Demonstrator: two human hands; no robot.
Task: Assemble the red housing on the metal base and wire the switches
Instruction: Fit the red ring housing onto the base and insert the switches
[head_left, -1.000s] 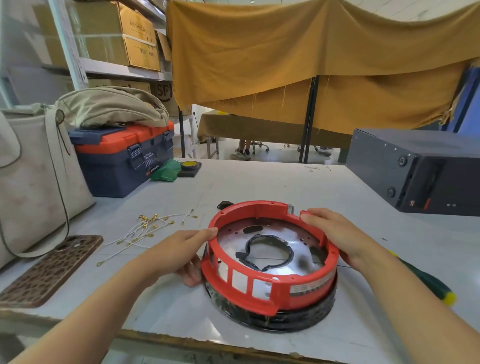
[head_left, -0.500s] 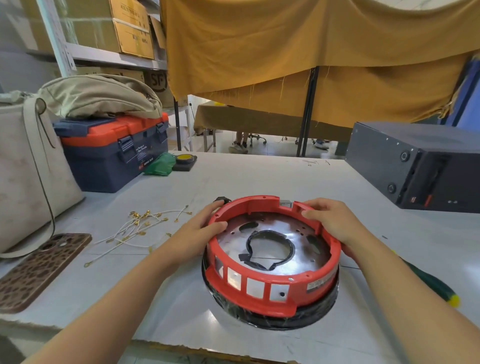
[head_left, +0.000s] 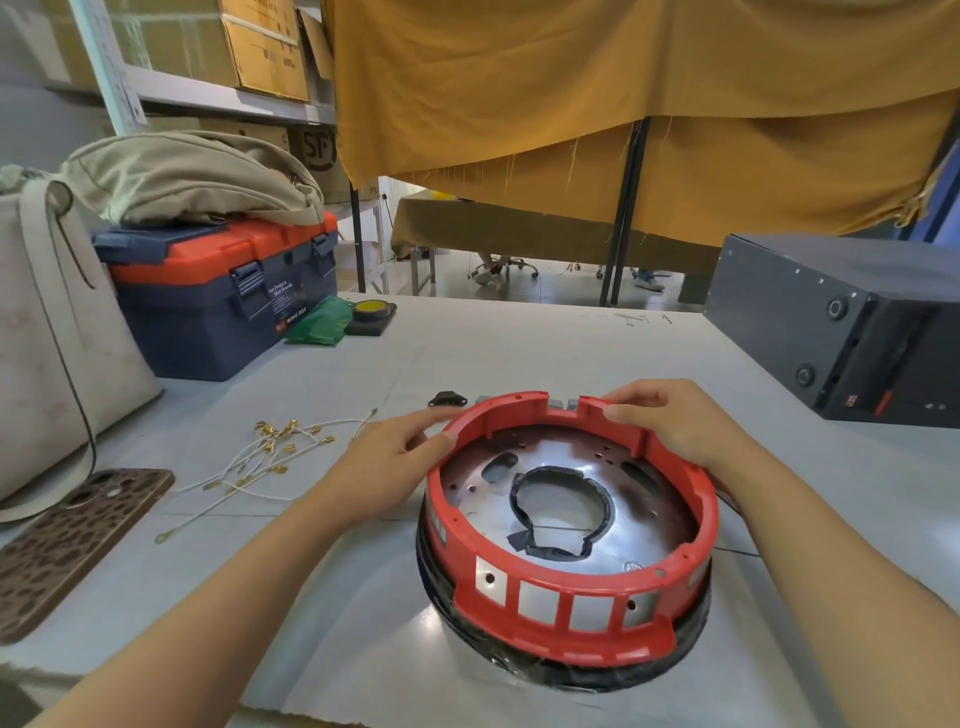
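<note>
In the head view, the red housing (head_left: 566, 525) sits on the round metal base (head_left: 566, 499), near the front edge of the grey counter (head_left: 519, 353). The base has a large hole in its middle, and black wrapping shows around its lower rim.

The left hand (head_left: 395, 462) rests on the far-left part of the housing rim; its grip is pinching the red wall, with the thumb at the inner side and the fingers over the top. The right hand (head_left: 675, 421) holds the far-right part of the rim, with the fingers curled over the edge beside a notch.

A small black part (head_left: 448, 399) lies just behind the housing. A bunch of white wires with gold terminals (head_left: 265, 457) lies to the left of the left hand, apart from it. Further left are a phone in a brown patterned case (head_left: 72, 540), a beige bag (head_left: 47, 343) and a blue and orange toolbox (head_left: 218, 301). A dark metal box (head_left: 841, 322) stands at the far right.
</note>
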